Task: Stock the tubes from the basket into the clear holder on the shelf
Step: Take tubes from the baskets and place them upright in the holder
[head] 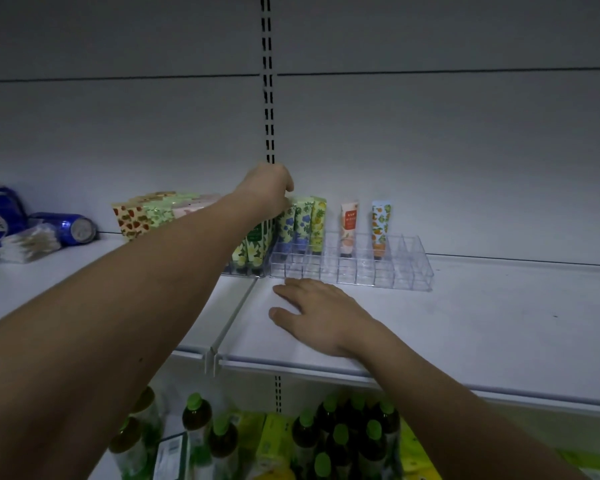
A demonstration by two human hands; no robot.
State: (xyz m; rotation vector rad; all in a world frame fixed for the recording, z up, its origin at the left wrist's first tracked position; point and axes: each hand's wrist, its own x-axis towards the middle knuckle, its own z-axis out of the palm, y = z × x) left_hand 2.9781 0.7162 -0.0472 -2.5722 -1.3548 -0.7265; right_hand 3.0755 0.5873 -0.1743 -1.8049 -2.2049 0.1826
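A clear holder point(388, 271) with many small compartments stands on the white shelf point(482, 313). Several patterned tubes stand upright in its back row: blue-flowered point(300, 220), yellow point(318, 221), peach point(348, 228) and orange-fruit point(380, 226). A second clear holder to its left holds green and yellow tubes point(253, 247). My left hand point(269, 188) reaches over these and its curled fingers pinch the top of a tube point(286, 223) at the holders' junction. My right hand point(317, 311) rests flat on the shelf just in front of the holder. No basket is in view.
Patterned boxes point(142, 216) lie behind my left forearm. Blue cola cans point(0, 216) and a pack of cotton swabs point(28, 242) sit at the far left. A shelf divider point(232, 317) runs front to back. Green-capped bottles point(340, 441) fill the shelf below.
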